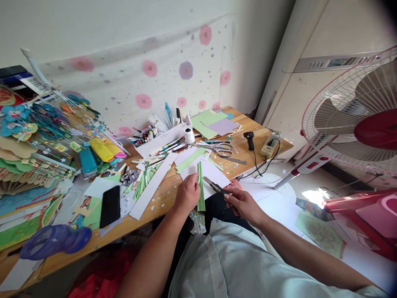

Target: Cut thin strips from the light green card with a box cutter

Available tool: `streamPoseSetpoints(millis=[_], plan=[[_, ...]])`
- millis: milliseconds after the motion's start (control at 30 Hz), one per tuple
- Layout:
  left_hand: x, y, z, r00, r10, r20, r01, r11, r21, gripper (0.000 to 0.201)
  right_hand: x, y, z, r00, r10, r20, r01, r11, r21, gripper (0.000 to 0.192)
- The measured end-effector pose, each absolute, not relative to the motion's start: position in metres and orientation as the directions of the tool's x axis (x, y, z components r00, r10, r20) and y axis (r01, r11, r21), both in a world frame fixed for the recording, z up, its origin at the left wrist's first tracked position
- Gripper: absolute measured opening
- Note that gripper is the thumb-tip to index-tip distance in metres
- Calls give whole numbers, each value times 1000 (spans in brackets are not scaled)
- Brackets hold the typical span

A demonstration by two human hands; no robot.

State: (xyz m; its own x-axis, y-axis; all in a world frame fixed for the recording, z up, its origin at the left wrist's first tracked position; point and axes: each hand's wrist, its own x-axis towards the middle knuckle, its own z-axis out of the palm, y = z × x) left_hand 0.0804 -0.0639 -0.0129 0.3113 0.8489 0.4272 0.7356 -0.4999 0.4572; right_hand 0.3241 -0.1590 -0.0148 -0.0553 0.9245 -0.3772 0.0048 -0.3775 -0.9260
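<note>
My left hand (pixel 187 192) is closed at the edge of a narrow green folded paper strip (pixel 202 194), which hangs partly over the table's front edge. In my right hand (pixel 245 203) is a utility knife (pixel 217 188) with a dark handle. Its blade points up and left, a little to the right of the strip. Under the blade and strip lies a white paper sheet (pixel 214 170). Beyond it is a wider light green paper piece (pixel 191 159). Scissors (pixel 221 150) with metal handles rest farther back, near a white spool (pixel 188 135).
A black phone (pixel 110 207), green paper scraps (pixel 144 182) and a long white strip (pixel 154 185) lie to the left. At the right stand a glue gun (pixel 249 140), a power strip (pixel 269 145) with cords, and a fan (pixel 356 111). Stacked coloured paper (pixel 221 127) is at the back.
</note>
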Motion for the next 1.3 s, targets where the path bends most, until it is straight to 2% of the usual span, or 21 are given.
streamPoseSetpoints(millis=[433,533,700,867,967,1133,1300], plan=[[76,-53,-1,257,903,344,752,-410,516,41,326,-160,-19,-39,930,-366,-20,-367,-930,79],[73,-47,-2,186,939,291,734,-329,593,40,327,-161,-20,-43,930,-364,-30,-366,-930,80],[70,-38,-8,108,987,120,626,-161,763,36,329,-162,-24,-37,928,-372,-36,-373,-927,77],[71,-33,-6,120,992,39,557,-100,824,44,333,-163,-25,-15,923,-384,-58,-385,-921,73],[74,-34,-2,153,988,18,625,-111,773,46,336,-163,-25,5,923,-386,-78,-384,-920,75],[84,-38,3,205,978,29,845,-192,498,43,343,-166,-28,25,915,-403,-100,-399,-912,76],[90,-40,2,239,971,-22,852,-199,484,33,345,-169,-28,48,911,-410,-91,-405,-910,76]])
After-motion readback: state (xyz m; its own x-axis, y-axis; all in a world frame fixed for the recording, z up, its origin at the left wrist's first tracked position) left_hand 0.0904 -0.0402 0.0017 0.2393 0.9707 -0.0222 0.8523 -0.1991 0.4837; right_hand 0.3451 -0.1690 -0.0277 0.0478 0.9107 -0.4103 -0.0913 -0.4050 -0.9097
